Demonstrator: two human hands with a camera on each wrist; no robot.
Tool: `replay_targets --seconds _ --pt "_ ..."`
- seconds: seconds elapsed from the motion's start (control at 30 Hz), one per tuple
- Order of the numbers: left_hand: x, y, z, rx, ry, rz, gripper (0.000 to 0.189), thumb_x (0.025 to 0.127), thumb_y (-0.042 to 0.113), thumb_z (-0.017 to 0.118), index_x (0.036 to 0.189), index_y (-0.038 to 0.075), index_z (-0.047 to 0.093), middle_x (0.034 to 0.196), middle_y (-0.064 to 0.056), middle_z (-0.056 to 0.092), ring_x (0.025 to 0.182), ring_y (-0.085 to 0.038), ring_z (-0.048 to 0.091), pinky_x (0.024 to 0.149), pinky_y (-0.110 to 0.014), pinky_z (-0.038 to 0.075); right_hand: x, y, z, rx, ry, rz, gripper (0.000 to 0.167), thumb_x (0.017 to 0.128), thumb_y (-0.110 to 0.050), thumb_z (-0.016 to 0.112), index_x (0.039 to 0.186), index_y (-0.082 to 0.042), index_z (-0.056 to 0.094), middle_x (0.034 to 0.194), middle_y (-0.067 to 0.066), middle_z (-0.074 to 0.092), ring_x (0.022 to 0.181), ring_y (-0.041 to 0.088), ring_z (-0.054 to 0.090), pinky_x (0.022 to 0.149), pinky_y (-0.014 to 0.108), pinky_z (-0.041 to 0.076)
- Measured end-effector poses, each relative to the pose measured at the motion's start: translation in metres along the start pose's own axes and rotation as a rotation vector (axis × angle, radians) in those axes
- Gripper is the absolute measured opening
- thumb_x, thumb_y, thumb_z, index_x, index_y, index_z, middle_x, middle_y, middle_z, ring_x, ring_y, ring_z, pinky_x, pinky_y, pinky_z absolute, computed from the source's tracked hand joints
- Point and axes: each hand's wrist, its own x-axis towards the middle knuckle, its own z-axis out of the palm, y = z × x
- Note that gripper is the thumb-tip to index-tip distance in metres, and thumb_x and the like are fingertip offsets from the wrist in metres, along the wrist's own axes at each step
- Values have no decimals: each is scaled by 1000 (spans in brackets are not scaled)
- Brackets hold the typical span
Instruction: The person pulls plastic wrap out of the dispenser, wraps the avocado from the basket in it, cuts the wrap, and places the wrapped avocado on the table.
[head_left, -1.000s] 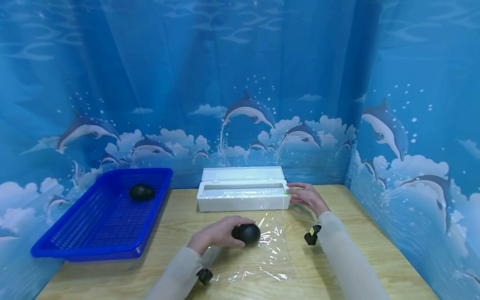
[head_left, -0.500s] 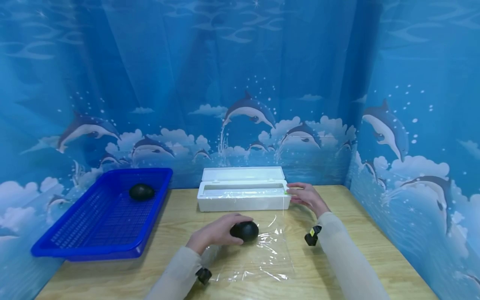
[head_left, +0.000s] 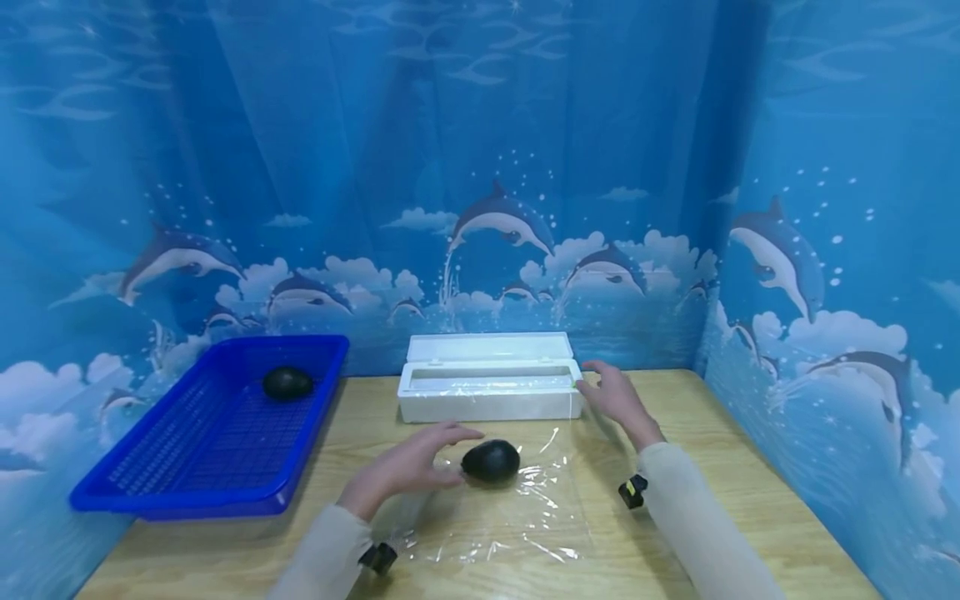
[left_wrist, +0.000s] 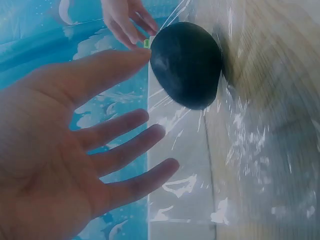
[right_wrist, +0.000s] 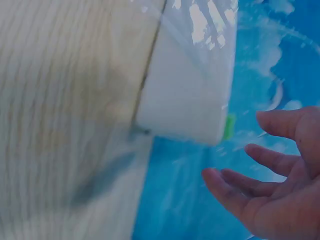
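Observation:
A dark avocado [head_left: 491, 462] lies on a sheet of clear cling film [head_left: 540, 521] spread over the table. Just left of it is my left hand [head_left: 408, 461], fingers extended and thumb apart; in the left wrist view, a gap separates most fingers from the avocado [left_wrist: 187, 65]. The film runs out of a white dispenser box [head_left: 487, 407] with its lid raised. Beside the box's right end hovers my right hand [head_left: 618, 402], fingers loosely bent with nothing in them. A green tab [right_wrist: 229, 127] shows on that end in the right wrist view.
A blue plastic basket [head_left: 180, 506] stands on the left, with a second avocado [head_left: 288, 383] inside. Behind the wooden table [head_left: 750, 508] hangs a blue dolphin-print curtain [head_left: 360, 167], which also covers the right side.
My left hand has let go of the avocado and drawn back to the left; the avocado stays on the film. My right hand has come slightly away from the box's end.

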Motion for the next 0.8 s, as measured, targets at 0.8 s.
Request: replay_targets --seconds 0.8 --pt "-43 10 11 -45 -233 14 26 75 15 88 95 20 72 94 12 69 85 -1 63 75 -18 55 -102 -75 26 -111 -429 -358 17 89 -7 76 105 -3 74 92 6 75 81 15 68 69 21 56"
